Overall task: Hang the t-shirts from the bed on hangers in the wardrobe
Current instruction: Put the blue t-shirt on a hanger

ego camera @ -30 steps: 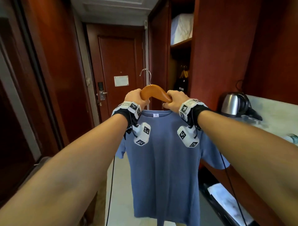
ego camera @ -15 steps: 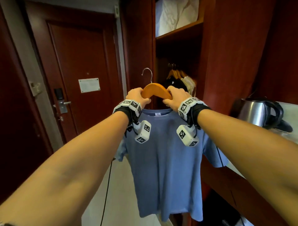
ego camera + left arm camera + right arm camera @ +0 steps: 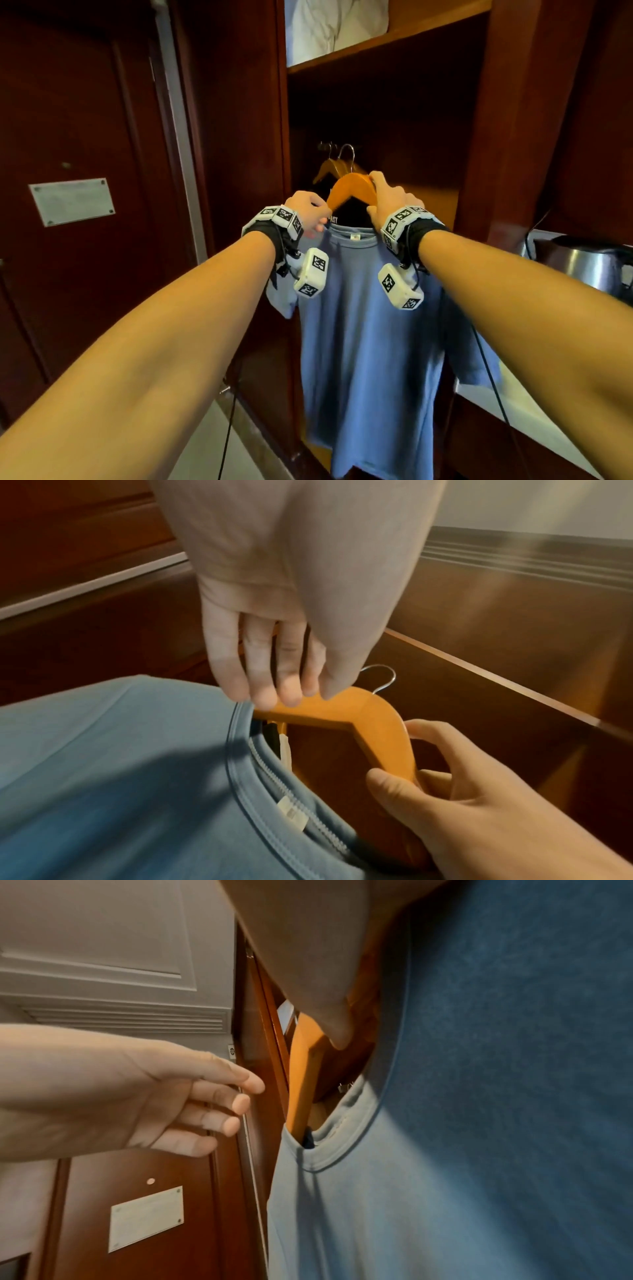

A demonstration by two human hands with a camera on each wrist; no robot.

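Note:
A blue t-shirt (image 3: pixel 370 342) hangs on a wooden hanger (image 3: pixel 352 188) held up in front of the open wardrobe (image 3: pixel 479 137). My right hand (image 3: pixel 390 198) grips the hanger's right arm, thumb under and fingers over it (image 3: pixel 462 791). My left hand (image 3: pixel 308 214) is beside the hanger's left arm at the collar. In the right wrist view the left hand (image 3: pixel 137 1091) has relaxed fingers and stands a little apart from the hanger (image 3: pixel 304 1074). The metal hook (image 3: pixel 346 154) points up into the dark hanging space.
Other wooden hangers (image 3: pixel 327 166) and a dark garment (image 3: pixel 342 214) hang inside, right behind my hanger. White bedding (image 3: pixel 335 24) lies on the upper shelf. A steel kettle (image 3: pixel 589 263) stands on the counter at right. The room door (image 3: pixel 85 171) is at left.
I have come closer to the wardrobe, carrying the shirt on its hanger up to the opening. My left hand has let go of the hanger's left arm; the right still holds.

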